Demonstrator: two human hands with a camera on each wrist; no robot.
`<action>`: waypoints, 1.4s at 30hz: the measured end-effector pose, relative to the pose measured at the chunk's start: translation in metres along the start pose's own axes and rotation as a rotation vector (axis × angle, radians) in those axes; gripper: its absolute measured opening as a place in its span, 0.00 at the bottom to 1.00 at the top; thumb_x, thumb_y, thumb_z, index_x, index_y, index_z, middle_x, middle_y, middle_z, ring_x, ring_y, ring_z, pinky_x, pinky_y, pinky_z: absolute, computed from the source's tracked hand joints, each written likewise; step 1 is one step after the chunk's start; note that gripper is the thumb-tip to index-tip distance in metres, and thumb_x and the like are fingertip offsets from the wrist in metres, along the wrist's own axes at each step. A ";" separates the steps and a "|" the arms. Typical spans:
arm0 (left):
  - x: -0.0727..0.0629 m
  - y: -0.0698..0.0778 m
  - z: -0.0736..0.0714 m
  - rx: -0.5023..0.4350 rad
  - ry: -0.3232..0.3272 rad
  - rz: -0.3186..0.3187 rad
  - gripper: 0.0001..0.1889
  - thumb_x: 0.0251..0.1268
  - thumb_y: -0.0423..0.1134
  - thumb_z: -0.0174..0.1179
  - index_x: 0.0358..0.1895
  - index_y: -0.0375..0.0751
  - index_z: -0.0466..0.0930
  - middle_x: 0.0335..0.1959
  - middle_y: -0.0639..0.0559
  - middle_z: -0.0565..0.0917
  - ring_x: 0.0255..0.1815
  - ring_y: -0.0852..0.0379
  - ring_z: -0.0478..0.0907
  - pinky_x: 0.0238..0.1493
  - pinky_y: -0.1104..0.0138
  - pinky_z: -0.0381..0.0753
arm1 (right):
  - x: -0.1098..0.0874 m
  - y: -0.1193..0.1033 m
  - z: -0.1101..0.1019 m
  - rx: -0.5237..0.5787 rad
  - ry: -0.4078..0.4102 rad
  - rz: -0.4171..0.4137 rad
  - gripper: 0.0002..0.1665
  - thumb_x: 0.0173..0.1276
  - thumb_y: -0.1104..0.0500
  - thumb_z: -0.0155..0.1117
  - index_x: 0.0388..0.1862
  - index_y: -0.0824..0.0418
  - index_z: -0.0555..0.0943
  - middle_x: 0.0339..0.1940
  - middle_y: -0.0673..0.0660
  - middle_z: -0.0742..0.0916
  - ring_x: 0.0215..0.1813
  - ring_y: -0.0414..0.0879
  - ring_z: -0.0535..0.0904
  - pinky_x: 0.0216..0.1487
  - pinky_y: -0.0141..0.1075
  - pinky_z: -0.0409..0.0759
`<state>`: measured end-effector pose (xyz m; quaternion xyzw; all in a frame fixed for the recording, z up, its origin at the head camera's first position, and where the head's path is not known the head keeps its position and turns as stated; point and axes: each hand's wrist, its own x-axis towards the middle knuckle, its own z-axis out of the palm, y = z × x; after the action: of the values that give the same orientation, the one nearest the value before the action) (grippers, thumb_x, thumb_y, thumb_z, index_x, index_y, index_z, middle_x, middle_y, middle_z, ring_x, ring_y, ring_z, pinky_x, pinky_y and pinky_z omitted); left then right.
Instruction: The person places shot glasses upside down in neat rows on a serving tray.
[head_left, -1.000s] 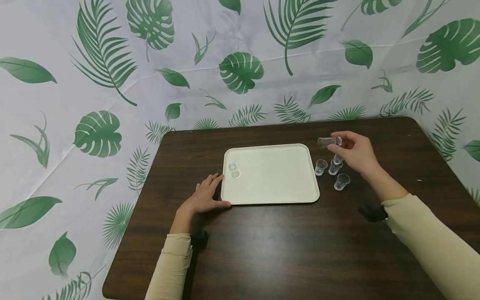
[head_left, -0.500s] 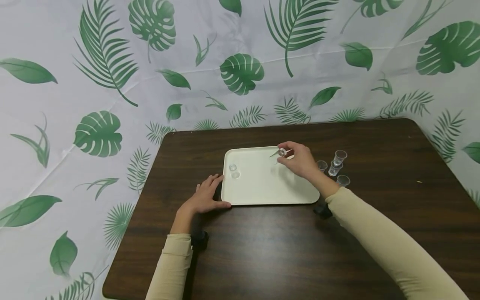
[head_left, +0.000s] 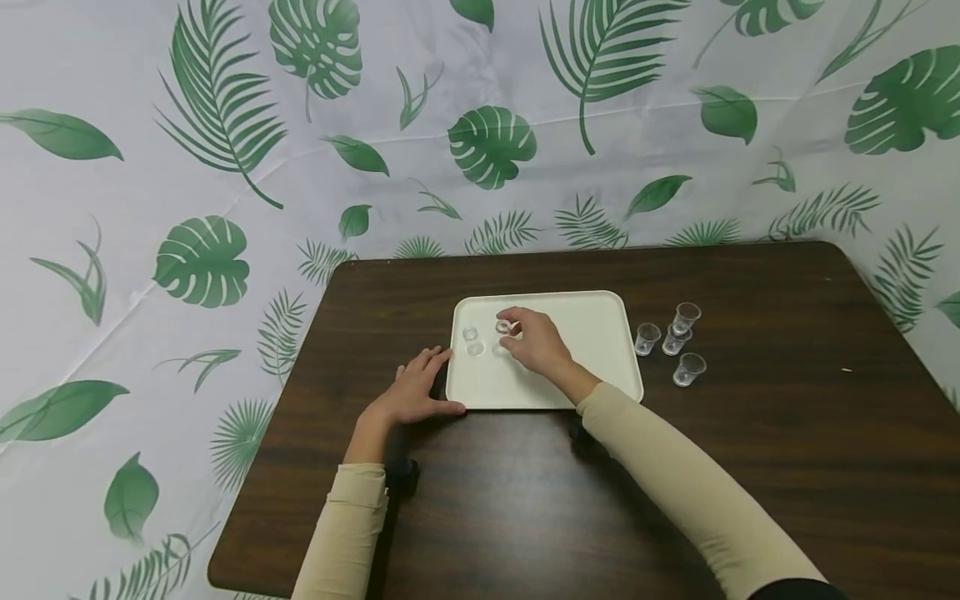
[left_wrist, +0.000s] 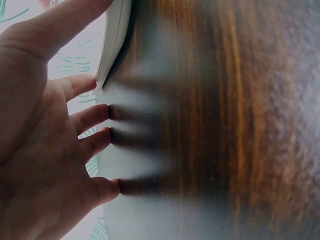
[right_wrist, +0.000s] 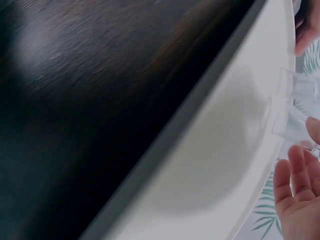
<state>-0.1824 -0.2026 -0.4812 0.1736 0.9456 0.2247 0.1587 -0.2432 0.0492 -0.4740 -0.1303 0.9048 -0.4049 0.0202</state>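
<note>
My right hand pinches a small clear cup by its base, mouth down, over the left part of a cream tray. In the right wrist view that cup's rim is at the tray surface or just above it; I cannot tell which. Just left of it, another clear cup stands upside down on the tray. My left hand spreads around the tray's near left corner, thumb and a finger touching the edge. Its other fingertips rest on the table.
Right of the tray, several clear cups stand mouth up on the dark wooden table; two overlap in the head view. A leaf-patterned cloth hangs behind the table.
My right hand has carried the cup leftward from the cups on the right to the tray's left part, lowering it beside the standing cup. My left hand has stayed at the tray corner.
</note>
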 end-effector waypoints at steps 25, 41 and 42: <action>0.001 -0.002 0.001 0.013 -0.008 -0.020 0.56 0.52 0.66 0.68 0.79 0.48 0.49 0.78 0.42 0.51 0.78 0.42 0.45 0.69 0.35 0.43 | 0.004 -0.002 0.014 -0.036 -0.040 -0.049 0.23 0.63 0.65 0.68 0.59 0.58 0.81 0.50 0.54 0.85 0.50 0.47 0.81 0.51 0.41 0.77; 0.004 -0.003 0.002 0.005 -0.003 -0.019 0.55 0.51 0.67 0.68 0.79 0.48 0.50 0.78 0.41 0.52 0.78 0.42 0.45 0.69 0.35 0.43 | 0.003 -0.002 0.000 -0.011 -0.060 -0.068 0.39 0.54 0.72 0.65 0.68 0.58 0.74 0.53 0.56 0.84 0.52 0.50 0.80 0.52 0.43 0.77; 0.004 -0.003 0.001 0.005 -0.003 -0.018 0.55 0.51 0.67 0.68 0.79 0.48 0.50 0.78 0.41 0.52 0.78 0.42 0.45 0.69 0.35 0.43 | 0.002 -0.001 -0.002 0.000 -0.058 -0.073 0.42 0.52 0.73 0.63 0.70 0.58 0.72 0.53 0.57 0.83 0.52 0.50 0.80 0.51 0.43 0.77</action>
<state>-0.1860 -0.2030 -0.4846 0.1656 0.9475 0.2205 0.1616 -0.2457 0.0497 -0.4716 -0.1747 0.8986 -0.4013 0.0315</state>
